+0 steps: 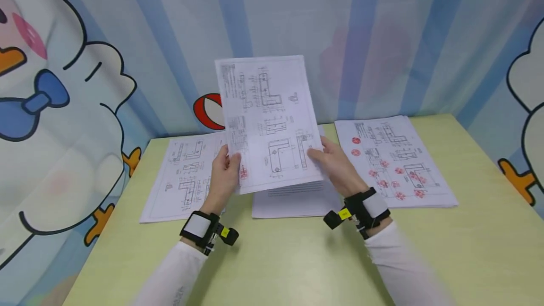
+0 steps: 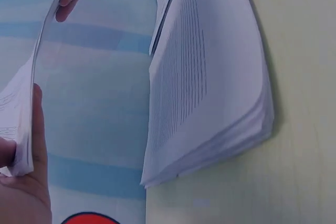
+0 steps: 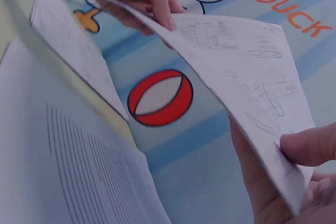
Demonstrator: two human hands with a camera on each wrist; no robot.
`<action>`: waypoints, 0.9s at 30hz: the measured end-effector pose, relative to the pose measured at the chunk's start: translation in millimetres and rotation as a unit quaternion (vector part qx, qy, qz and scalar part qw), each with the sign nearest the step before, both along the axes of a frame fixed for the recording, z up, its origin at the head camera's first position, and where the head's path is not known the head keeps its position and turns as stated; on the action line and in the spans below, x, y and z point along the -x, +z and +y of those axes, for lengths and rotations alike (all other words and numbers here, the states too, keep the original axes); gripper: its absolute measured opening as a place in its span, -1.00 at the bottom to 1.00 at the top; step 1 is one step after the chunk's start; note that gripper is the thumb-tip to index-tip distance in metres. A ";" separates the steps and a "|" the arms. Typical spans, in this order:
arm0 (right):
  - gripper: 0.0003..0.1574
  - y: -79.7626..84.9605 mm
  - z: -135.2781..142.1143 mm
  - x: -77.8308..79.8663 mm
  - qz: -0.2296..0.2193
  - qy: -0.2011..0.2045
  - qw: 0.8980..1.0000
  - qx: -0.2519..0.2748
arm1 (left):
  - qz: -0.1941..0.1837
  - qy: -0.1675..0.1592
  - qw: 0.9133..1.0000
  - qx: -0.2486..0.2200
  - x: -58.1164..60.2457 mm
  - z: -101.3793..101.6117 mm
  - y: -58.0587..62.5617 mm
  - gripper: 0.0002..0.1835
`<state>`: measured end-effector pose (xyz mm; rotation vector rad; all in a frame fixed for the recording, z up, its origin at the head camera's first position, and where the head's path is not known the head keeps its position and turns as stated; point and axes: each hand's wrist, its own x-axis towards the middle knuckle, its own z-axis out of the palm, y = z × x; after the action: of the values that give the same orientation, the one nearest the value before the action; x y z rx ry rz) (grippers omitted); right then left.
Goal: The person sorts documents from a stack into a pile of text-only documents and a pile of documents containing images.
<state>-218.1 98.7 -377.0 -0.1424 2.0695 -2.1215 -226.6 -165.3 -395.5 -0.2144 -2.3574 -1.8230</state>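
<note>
Both hands hold up a thin stack of paper sheets (image 1: 255,117) printed with technical drawings, tilted toward the head camera. The left hand (image 1: 224,178) pinches its lower left edge, thumb on the front beside a small red mark. At the lower right edge the right hand (image 1: 337,166) grips it, thumb (image 3: 310,148) on the printed face and fingers behind. Beneath the held sheets lies a thick stack of text pages (image 1: 293,202), partly hidden in the head view; its lines of print show in the left wrist view.
On the table (image 1: 280,259), a stack of drawings (image 1: 170,192) lies at the left. Another drawing stack (image 1: 395,164) with several red stamp marks lies at the right. A striped cartoon curtain (image 1: 289,13) hangs right behind the table's back edge.
</note>
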 end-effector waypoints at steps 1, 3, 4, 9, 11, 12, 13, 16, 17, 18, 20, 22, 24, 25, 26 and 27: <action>-0.39 0.5 9.6 -0.9 0.008 -0.010 1.000 -0.027 | -0.001 -0.014 1.000 0.000 0.5 7.4 0.2 -0.63; -0.36 1.4 28.8 -2.9 0.014 -0.030 0.997 -0.068 | -0.008 -0.043 0.999 0.002 -3.1 24.9 7.1 -0.61; -0.35 1.0 38.8 -4.1 0.017 -0.038 0.996 -0.083 | -0.015 -0.060 0.998 -0.002 -2.7 33.9 7.9 -0.60; -0.35 -4.3 85.4 -10.1 0.014 -0.084 0.986 -0.144 | -0.029 -0.127 0.991 0.001 3.5 80.6 0.9 -0.58; -0.35 -6.5 102.1 -12.5 0.010 -0.101 0.981 -0.164 | -0.037 -0.141 0.989 0.014 7.2 98.2 -6.4 -0.57; -0.34 -7.6 109.8 -13.3 0.009 -0.107 0.979 -0.174 | -0.044 -0.144 0.988 0.023 7.6 106.7 -8.4 -0.57; -0.32 -8.9 117.4 -14.1 0.008 -0.112 0.976 -0.185 | -0.053 -0.145 0.988 0.030 7.8 115.0 -10.5 -0.56; -0.27 -13.0 139.4 -17.0 0.010 -0.125 0.965 -0.230 | -0.091 -0.138 0.985 0.048 6.8 138.8 -14.6 -0.55; -0.25 -14.6 147.0 -18.0 0.008 -0.130 0.961 -0.244 | -0.102 -0.136 0.984 0.055 6.6 146.7 -16.1 -0.54; -0.24 -16.5 154.6 -18.7 0.004 -0.136 0.957 -0.257 | -0.110 -0.133 0.983 0.062 6.4 154.1 -17.3 -0.52; -0.21 -20.9 169.4 -20.2 -0.007 -0.144 0.950 -0.278 | -0.127 -0.132 0.980 0.075 6.1 167.6 -20.0 -0.46; -0.18 -25.9 183.4 -20.5 -0.018 -0.151 0.944 -0.292 | -0.135 -0.136 0.978 0.085 5.7 179.6 -22.4 -0.39; -0.16 -30.8 195.9 -20.0 -0.029 -0.157 0.939 -0.304 | -0.141 -0.140 0.975 0.096 4.6 190.1 -24.6 -0.34; -0.15 -33.1 201.5 -19.7 -0.033 -0.158 0.937 -0.308 | -0.145 -0.143 0.973 0.103 3.7 195.3 -26.0 -0.33; -0.15 -35.1 206.7 -19.6 -0.036 -0.161 0.935 -0.314 | -0.147 -0.146 0.972 0.110 2.2 200.1 -26.1 -0.33; -0.15 -37.2 211.6 -19.7 -0.037 -0.164 0.933 -0.317 | -0.146 -0.148 0.971 0.120 1.2 204.9 -27.4 -0.33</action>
<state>-198.4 310.3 -414.2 0.3879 2.7509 -1.4436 -227.7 39.6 -422.9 -0.3681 -2.8916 -1.7889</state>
